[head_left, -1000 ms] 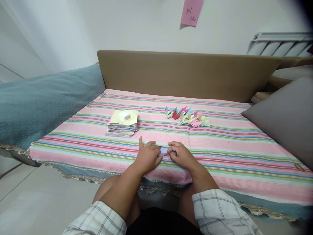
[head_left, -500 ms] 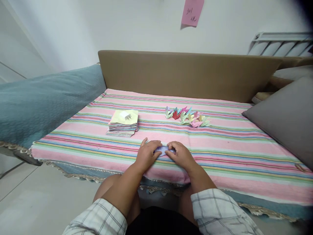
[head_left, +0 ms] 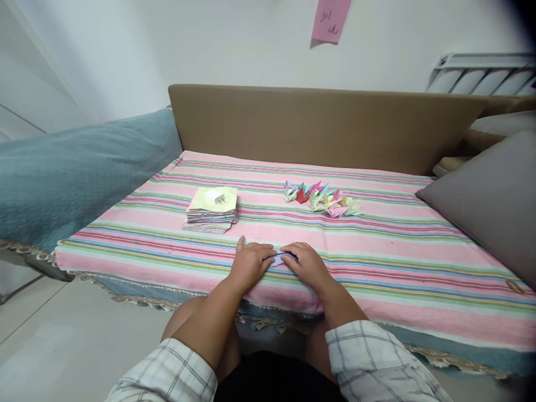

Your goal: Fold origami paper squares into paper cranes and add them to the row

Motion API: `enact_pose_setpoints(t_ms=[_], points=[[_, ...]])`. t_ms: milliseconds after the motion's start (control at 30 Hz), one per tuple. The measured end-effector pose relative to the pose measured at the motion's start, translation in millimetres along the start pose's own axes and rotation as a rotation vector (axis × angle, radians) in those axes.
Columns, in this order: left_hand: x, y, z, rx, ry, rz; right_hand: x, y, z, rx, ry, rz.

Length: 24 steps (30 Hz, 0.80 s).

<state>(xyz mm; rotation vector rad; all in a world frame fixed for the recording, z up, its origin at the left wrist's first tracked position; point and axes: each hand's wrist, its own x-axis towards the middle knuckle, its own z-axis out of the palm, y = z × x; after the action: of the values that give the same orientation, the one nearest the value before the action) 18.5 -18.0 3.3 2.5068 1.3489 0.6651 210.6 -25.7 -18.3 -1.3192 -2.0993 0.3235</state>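
Note:
A small lilac paper piece point(head_left: 278, 259) lies on the striped bed cover point(head_left: 397, 262), close to the near edge. My left hand point(head_left: 250, 262) and my right hand point(head_left: 305, 264) press down on it from either side, fingers curled over its ends. Most of the paper is hidden under my fingers. Behind my left hand stands a stack of square coloured paper sheets point(head_left: 211, 209) with a small white scrap on top. A cluster of several folded paper cranes point(head_left: 320, 199) in mixed colours lies farther back, to the right.
A teal blanket point(head_left: 75, 167) drapes the left end. A grey cushion point(head_left: 489, 195) leans at the right. A brown headboard point(head_left: 318, 123) runs along the back wall, with a pink note point(head_left: 330, 19) stuck above. Tiled floor point(head_left: 62, 340) lies at lower left.
My hands have stayed on the lilac paper, working it. My fingers closed in over it, so less of the paper shows now. My left thumb sticks up again.

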Motion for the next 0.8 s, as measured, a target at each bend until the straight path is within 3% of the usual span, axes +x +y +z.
enact_pose_setpoints(t_ms=[133, 333, 467, 633, 800], points=[[0, -3, 1.4, -0.016, -0.017, -0.007, -1, -4, 2, 0.017, 0.069, 0.018], [2, -9, 2.5, -0.081, -0.046, -0.022, -5, -18, -7, 0.068, 0.168, -0.112], [0, -14, 1.7, -0.155, -0.049, -0.06, -11, -21, -16, 0.033, 0.206, -0.124], [-4, -20, -1.9, -0.258, -0.029, -0.088, -17, -14, -14, 0.038, 0.059, -0.096], [-3, -24, -3.2, -0.215, -0.135, 0.008, -11, -11, -1, 0.01, 0.054, -0.1]])
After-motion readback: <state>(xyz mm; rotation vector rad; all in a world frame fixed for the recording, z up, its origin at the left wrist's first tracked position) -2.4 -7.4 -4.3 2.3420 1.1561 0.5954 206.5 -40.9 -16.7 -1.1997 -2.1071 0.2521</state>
